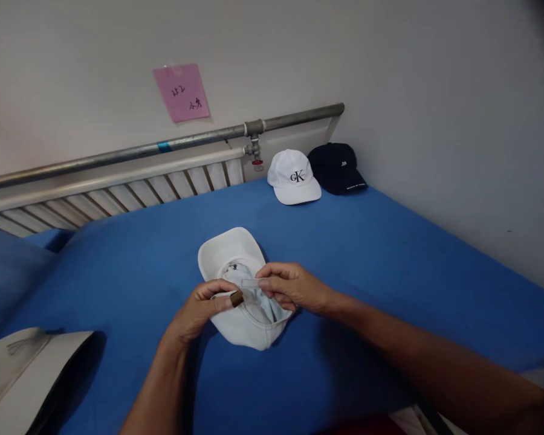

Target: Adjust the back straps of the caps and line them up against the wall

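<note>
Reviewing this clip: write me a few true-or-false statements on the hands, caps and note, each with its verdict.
1. The left hand holds a small brown piece. True.
2. The right hand holds nothing. False: it pinches a pale strip.
3. The white cap by the hands lies open side up. True.
4. The pink note lies beside the caps. False: it is on the wall.
5. The black cap sits right of the lettered white cap. True.

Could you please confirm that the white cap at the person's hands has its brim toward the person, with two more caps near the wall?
Not quite: the head view shows the white cap's brim pointing away from them; the second white cap and black cap are indeed near the wall.
</note>
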Demonstrator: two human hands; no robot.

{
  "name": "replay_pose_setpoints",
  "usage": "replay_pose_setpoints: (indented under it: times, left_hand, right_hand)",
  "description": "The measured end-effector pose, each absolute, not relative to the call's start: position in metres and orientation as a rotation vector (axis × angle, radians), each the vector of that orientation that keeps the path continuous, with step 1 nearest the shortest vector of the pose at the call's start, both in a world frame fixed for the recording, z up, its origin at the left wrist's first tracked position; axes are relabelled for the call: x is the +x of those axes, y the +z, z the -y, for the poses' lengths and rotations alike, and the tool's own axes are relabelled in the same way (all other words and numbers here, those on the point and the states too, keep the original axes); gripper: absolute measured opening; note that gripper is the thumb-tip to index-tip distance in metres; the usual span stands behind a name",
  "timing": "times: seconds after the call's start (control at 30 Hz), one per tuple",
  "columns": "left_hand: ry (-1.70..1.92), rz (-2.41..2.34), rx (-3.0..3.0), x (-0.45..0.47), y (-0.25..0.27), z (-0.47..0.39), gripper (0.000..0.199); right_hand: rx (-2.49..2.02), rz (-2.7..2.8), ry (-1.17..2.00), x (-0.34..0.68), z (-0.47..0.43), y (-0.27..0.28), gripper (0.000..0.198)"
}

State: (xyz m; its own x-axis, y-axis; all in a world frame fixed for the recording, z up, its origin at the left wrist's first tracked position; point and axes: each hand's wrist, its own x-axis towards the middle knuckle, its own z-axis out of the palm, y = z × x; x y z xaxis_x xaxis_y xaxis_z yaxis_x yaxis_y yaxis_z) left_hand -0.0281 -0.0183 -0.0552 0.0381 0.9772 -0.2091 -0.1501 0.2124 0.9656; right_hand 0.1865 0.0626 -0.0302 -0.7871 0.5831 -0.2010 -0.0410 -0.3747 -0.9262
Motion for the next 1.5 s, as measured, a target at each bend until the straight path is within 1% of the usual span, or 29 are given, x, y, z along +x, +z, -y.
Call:
replay_pose_setpoints:
  times: [0.23,0.53,0.7,1.17,1.5]
  left_hand:
    - [1.163,-1.112,0.852,-0.024,-0.056,0.016,0.016]
    - [1.207,-1.126,0.728,-0.02,-0.053,0.015,0.021]
    - [1.236,-1.135,0.735,-0.02,-0.055,0.015,0.02]
    - [1.186,-1.146,0.77,-0.019,-0.056,0.014,0.019]
    - [1.167,-1.129,0.767,-0.016,-0.054,0.013,0.022]
  right_hand:
    - [-0.742,1.414,2.324,0.184,-0.061,-0.033,0.013]
    - [-0.681,1.354,2.436,0.182,-0.063,-0.038,0.016]
    - [-0.641,1.345,2.499,0.181,-0.063,-0.042,0.017]
    - [-0.631,1.329,2.529,0.18,-0.063,-0.044,0.018]
    - [-0.686,1.367,2.494,0.179,-0.063,-0.044,0.013]
